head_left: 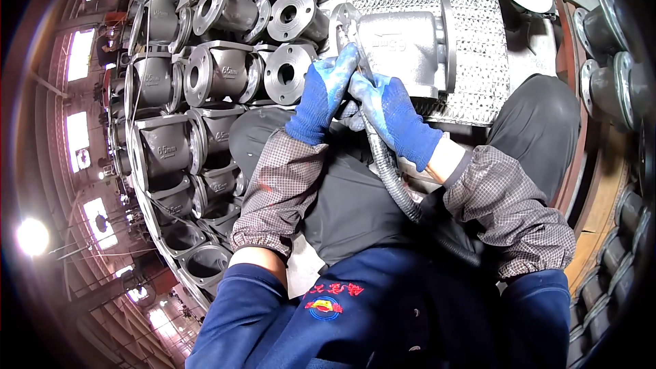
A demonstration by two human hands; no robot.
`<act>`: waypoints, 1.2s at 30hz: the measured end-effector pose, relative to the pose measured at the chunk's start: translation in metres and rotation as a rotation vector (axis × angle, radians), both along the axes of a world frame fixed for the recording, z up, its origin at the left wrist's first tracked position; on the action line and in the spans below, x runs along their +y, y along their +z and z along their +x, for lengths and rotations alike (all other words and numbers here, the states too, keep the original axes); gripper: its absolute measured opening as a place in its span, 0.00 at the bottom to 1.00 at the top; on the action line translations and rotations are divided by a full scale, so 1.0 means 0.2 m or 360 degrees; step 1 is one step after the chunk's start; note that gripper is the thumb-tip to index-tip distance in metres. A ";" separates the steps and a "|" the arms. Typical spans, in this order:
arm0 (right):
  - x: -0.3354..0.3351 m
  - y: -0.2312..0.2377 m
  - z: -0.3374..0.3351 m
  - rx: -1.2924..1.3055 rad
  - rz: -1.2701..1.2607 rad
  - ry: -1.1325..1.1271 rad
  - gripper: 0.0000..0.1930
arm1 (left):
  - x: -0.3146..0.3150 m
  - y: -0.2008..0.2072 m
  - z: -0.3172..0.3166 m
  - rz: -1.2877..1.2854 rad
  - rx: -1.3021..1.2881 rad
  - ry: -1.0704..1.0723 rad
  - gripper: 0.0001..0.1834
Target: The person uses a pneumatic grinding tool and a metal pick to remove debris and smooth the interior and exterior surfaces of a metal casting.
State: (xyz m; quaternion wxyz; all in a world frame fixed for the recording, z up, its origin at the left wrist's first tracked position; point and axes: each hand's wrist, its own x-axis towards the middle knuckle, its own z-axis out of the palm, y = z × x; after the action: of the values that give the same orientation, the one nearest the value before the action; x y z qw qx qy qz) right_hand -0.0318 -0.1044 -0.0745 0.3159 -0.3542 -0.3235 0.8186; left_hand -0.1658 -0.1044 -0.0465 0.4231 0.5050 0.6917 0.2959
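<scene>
Gripping the black hose [393,171] with the right hand [389,106], closed around its upper part. Just beside, curling the left hand [324,92] narrowly near the hose end; cannot tell exactly the thing inside its fingers. Just beyond the grip, seeing the grey metal pipe part [403,48], lying on the rough metal table [471,48], with its left end close to the fingertips. Probably in the middle of handling this one; cannot separate done from undone, neither on it nor among the many similar parts [222,72] left of the grip. Farther down on that side, noticing hollow parts [207,261] with open mouths, dark inside; cannot tell any content.
</scene>
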 end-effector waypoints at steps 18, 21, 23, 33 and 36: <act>0.14 0.12 0.04 -0.0222 -0.0034 0.0065 0.19 | 0.00 -0.02 -0.01 0.0381 0.0184 -0.0160 0.19; 0.14 0.07 0.01 -0.0316 0.0207 0.0066 0.20 | 0.03 -0.02 0.00 0.0002 -0.0688 0.0389 0.17; 0.14 0.09 0.00 -0.0295 0.0038 0.0015 0.20 | 0.03 -0.02 0.00 -0.0048 -0.0633 0.0448 0.17; 0.13 0.08 0.02 -0.0342 0.0166 0.0066 0.20 | 0.00 -0.03 -0.02 0.0216 -0.0037 -0.0008 0.18; 0.13 0.06 0.03 -0.0324 0.0149 0.0190 0.20 | -0.02 -0.04 -0.04 0.0663 0.0208 -0.0305 0.18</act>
State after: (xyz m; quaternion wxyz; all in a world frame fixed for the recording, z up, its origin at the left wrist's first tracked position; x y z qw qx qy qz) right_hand -0.0250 -0.0783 -0.0633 0.2483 -0.4005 -0.4122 0.7798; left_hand -0.1746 -0.1092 -0.0554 0.2903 0.6628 0.5906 0.3573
